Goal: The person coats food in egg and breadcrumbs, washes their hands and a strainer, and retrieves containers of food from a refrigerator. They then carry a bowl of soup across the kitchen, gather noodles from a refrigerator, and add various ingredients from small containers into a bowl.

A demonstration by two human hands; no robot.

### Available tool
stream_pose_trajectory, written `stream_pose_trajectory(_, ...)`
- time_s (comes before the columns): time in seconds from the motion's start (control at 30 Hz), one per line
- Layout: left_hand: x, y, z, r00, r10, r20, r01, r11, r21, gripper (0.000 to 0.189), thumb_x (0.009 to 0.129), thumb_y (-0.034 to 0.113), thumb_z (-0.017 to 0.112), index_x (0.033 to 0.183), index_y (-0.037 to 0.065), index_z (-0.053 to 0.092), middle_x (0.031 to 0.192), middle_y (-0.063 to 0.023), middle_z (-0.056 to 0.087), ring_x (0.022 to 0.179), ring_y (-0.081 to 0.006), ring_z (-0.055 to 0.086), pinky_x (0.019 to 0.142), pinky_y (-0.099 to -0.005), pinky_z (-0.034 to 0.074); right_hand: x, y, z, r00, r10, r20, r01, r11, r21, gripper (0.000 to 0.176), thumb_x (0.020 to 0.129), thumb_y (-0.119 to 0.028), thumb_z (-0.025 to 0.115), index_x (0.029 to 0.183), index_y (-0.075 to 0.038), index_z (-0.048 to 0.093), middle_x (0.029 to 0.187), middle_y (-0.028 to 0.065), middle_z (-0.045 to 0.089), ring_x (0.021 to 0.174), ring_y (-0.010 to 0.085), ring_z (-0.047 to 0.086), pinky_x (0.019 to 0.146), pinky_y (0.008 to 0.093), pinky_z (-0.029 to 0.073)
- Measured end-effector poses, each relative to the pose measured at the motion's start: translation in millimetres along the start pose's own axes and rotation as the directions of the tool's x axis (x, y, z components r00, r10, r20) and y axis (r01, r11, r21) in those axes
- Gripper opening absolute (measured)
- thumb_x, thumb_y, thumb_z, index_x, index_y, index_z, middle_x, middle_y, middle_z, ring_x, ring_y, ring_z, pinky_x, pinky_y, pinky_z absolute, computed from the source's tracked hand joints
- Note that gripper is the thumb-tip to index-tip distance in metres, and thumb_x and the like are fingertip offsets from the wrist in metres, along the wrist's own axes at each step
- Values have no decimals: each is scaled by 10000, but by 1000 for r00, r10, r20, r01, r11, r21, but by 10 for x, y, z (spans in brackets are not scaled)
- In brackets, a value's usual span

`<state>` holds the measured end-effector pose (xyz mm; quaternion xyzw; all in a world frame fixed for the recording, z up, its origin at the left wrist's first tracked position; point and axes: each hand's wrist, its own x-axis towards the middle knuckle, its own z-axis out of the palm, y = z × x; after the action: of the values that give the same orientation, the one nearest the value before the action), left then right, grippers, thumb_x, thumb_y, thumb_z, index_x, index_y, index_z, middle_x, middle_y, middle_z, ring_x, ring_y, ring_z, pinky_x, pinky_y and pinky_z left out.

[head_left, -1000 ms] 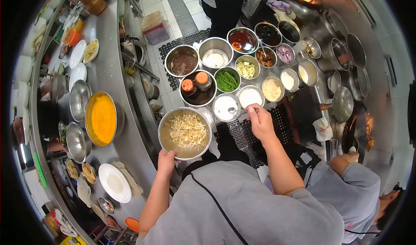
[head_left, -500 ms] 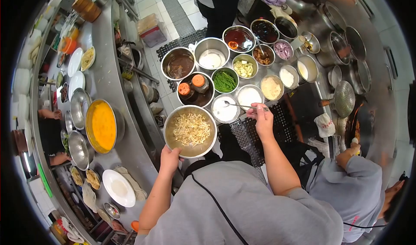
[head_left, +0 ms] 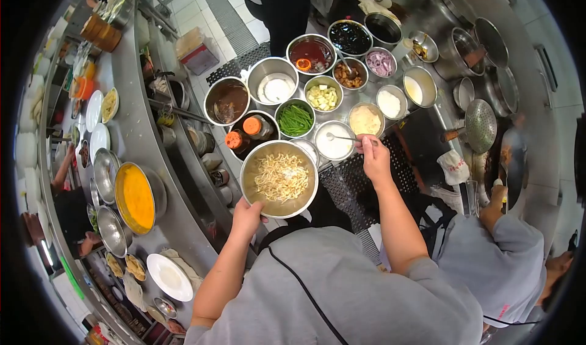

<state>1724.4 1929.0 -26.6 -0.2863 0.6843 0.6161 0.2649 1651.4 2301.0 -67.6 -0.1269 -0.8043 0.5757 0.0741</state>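
My left hand grips the near rim of a steel bowl, thumb over the edge. Pale bean sprouts lie in it, with a little white on their right side. In my right hand is a small metal spoon, pinched by its handle. The spoon's head is over a round container of white granules. The bowl partly hides a second white-filled container. Beyond the bowl stand a pot with orange-capped bottles and a container of cut green vegetable.
Several containers of sauces, diced vegetable and chopped purple onion stand farther back. At right a co-worker in a grey shirt works by a wok. A steel counter along the left holds a bowl of orange-yellow liquid.
The spoon has gone from over the left white container to over the one right of it. The bowl has moved right and forward, now covering part of the left one; white shows on the sprouts.
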Motion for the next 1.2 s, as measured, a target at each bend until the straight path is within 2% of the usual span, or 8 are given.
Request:
stream_pose_trajectory(0.37, 9, 166, 297, 1000, -3, -27, 3, 1000, 15, 319, 930, 72, 562, 1218, -56, 606, 972, -125, 726, 659, -173, 668, 545, -287, 549, -78, -271, -460, 977, 169, 127, -211, 828, 520, 348, 1097, -239, 481, 1120, 71, 635, 927, 150, 695, 867, 222, 715, 772, 351, 628)
stream_pose_trajectory(0.5, 94, 209, 402, 1000, 12, 16, -13, 999, 40, 314, 924, 66, 551, 1202, -72, 599, 946, -139, 720, 621, -175, 658, 545, -296, 554, 5, -714, -449, 991, -125, 54, 124, 992, 13, 357, 1097, -219, 465, 1098, 65, 681, 942, 129, 730, 863, 179, 727, 774, 300, 590)
stream_pose_trajectory(0.57, 49, 224, 402, 1000, -14, 22, 14, 1000, 12, 306, 918, 63, 559, 1186, -80, 598, 909, -136, 717, 595, -171, 648, 537, -294, 546, 260, -375, -332, 965, 151, 212, -105, 971, -215, 281, 1009, -199, 614, 1164, 24, 684, 983, 198, 725, 914, 314, 725, 833, 398, 566)
stream_pose_trajectory(0.7, -244, 281, 194, 999, -31, 22, 31, 999, 13, 292, 920, 66, 562, 1176, -64, 617, 902, -106, 712, 654, -160, 652, 531, -268, 496, 350, -664, 50, 876, -428, -222, 111, 627, -771, 547, 863, -187, 727, 1352, 0, 568, 1102, 238, 663, 1109, 399, 598, 997, 501, 467)
stream_pose_trajectory(0.83, -414, 86, 14, 995, -72, -73, 66, 994, -85, 286, 914, 59, 580, 1168, -68, 609, 855, -122, 710, 588, -162, 646, 501, -281, 515, 500, -714, 882, 860, -476, 186, 511, 786, -349, 203, 870, -130, 657, 1039, -31, 710, 1024, 162, 712, 977, 364, 676, 839, 492, 543)
stream_pose_trajectory(0.9, -483, 112, 11, 991, -60, -118, 44, 991, -130, 282, 913, 57, 581, 1165, -64, 610, 858, -115, 713, 584, -158, 644, 498, -277, 514, 782, -506, 1493, 841, -67, 538, 406, 735, -543, 186, 888, -107, 619, 1029, -18, 701, 1032, 206, 725, 888, 368, 719, 806, 502, 571)
stream_pose_trajectory(1.07, -553, 62, -58, 990, -61, -125, 47, 993, -110, 289, 914, 61, 556, 1164, -70, 617, 882, -119, 719, 589, -160, 653, 504, -270, 528, 1171, -289, 2012, 740, 137, 658, 468, 598, -651, 204, 892, -87, 583, 1052, -24, 695, 1026, 210, 726, 960, 378, 721, 825, 487, 580)
stream_pose_trajectory(1.2, -521, -17, -39, 991, -34, -128, 13, 987, -159, 283, 910, 67, 560, 1148, -71, 624, 860, -120, 718, 581, -164, 655, 506, -276, 532, 1059, -122, 2046, 817, -51, 574, 472, 631, -616, 163, 855, -83, 625, 932, -34, 761, 982, 221, 745, 927, 370, 739, 812, 485, 593)
